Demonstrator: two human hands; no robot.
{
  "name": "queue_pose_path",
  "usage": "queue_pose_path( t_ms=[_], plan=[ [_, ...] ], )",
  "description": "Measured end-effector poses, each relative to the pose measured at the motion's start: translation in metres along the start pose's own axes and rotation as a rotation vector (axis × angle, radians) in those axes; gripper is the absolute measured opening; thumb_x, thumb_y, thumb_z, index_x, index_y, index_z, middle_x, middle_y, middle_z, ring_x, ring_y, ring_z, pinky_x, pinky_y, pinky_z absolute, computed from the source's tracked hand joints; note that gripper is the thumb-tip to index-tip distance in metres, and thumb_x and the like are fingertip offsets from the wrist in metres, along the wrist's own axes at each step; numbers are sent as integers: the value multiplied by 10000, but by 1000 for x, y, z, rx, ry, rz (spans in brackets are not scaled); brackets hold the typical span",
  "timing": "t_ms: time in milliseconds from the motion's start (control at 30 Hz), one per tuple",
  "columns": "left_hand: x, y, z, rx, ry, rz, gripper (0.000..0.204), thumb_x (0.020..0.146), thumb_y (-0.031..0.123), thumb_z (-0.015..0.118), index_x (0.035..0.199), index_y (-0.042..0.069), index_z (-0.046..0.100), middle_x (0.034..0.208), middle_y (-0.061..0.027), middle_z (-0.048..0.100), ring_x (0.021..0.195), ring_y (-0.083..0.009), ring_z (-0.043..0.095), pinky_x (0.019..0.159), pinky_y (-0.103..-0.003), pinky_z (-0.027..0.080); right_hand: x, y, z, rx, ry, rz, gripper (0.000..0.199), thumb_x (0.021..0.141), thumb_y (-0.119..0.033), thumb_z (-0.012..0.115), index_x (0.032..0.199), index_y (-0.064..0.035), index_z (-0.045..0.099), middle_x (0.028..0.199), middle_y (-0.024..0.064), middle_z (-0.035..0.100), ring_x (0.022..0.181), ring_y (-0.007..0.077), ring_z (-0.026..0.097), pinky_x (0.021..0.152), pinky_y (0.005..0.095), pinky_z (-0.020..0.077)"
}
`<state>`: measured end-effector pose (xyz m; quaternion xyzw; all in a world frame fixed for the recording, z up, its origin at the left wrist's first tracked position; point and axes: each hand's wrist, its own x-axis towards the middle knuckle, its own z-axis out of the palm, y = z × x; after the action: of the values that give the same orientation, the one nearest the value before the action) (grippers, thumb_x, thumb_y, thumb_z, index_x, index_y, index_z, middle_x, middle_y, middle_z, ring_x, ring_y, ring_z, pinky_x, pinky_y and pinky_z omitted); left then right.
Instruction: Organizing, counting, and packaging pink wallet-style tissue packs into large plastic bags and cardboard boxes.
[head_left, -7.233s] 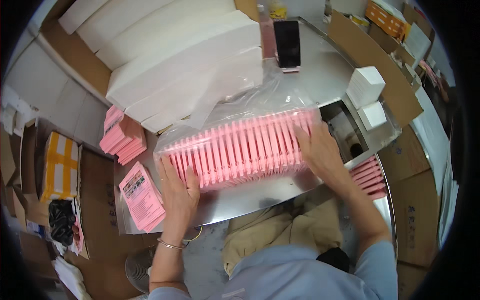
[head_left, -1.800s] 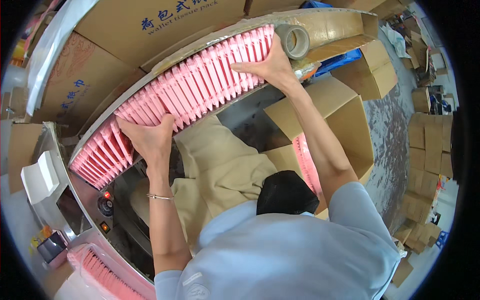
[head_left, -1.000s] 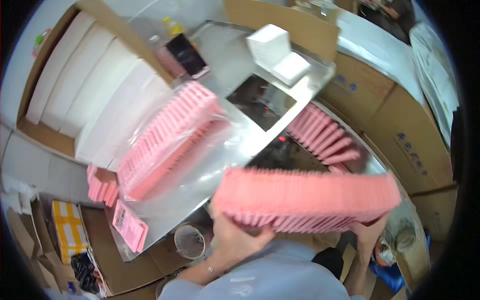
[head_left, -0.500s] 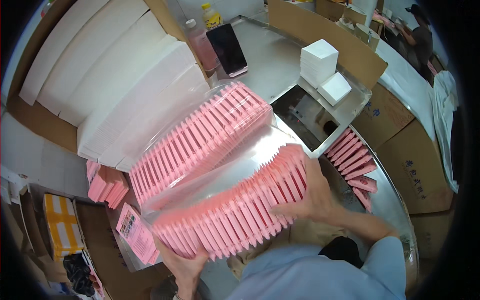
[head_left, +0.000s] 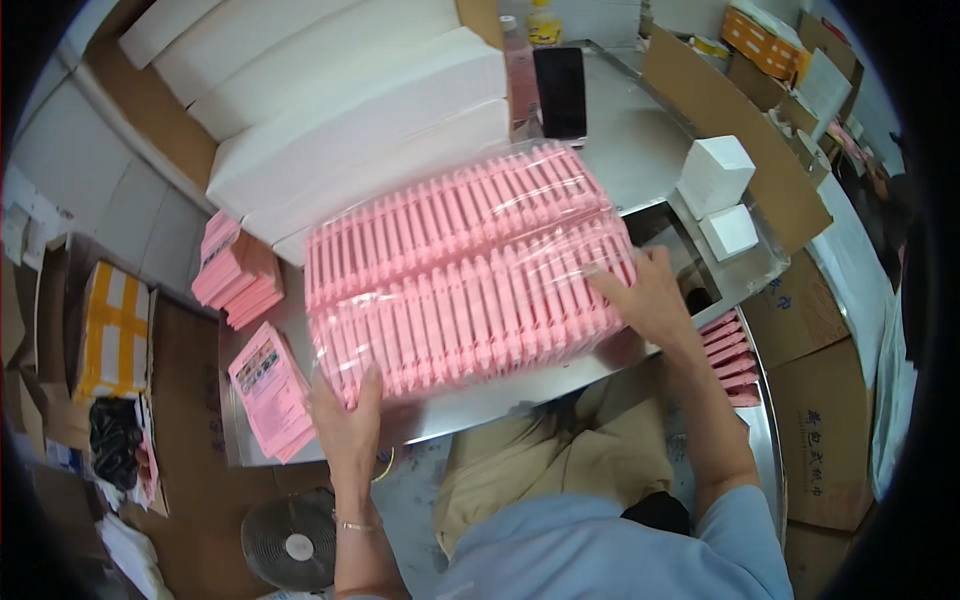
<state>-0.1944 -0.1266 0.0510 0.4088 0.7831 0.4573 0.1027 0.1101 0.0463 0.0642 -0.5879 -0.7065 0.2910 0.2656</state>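
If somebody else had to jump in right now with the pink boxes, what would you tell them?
Left hand: flat against the near left end of the front row of pink boxes, pressing it.
Right hand: pressing the right end of the same row.
Where things are: two rows of slim pink boxes stand side by side on clear plastic film on the steel table. Loose pink boxes are stacked at the left, pink leaflets near the left hand, more pink boxes low on the right.
Done: both rows sit together on the film.
Left: the film looks open and not yet wrapped around them.
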Motion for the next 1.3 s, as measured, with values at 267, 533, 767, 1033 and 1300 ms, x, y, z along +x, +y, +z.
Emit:
queue_pose_path(
  t_ms=[267,533,767,1033,1300],
  plan=[
    [2,-6,-18,-352,-248,-64,395,930,239,701,1166,-57,589,1090,-159,690,933,-154,653,815,-295,521,-1,33,-25,193,-239,-148,647,794,-432,753,1273,-14,631,1417,186,495,1358,330,400,1115,415,343],
    [5,-31,-20,345,90,203,547,781,356,821,1147,-7,639,1080,-207,591,1105,-349,543,979,-460,416,-2,40,-41,35,-384,-427,836,626,-316,893,1337,-19,568,1437,166,480,1358,329,405,1121,419,343],
    [-15,-40,-65,463,-229,306,297,699,126,876,910,-4,712,853,-76,635,750,-191,601,658,-301,481,-40,67,-25,-28,-66,-657,404,666,-142,866,1034,-50,729,1073,156,691,931,290,694,781,386,539],
    [-36,-35,44,57,15,554,233,740,-28,656,568,8,503,555,-162,475,474,-288,516,517,-379,425,-43,60,54,62,-69,-321,89,709,-64,691,772,-2,703,772,199,694,691,309,690,619,390,523],
    [-13,-38,-21,345,-283,751,164,695,-87,630,782,43,578,750,-144,580,704,-350,599,616,-448,486,-5,122,-31,69,-8,-348,148,643,-66,650,583,14,540,496,65,475,464,122,458,468,321,361]
  ],
)
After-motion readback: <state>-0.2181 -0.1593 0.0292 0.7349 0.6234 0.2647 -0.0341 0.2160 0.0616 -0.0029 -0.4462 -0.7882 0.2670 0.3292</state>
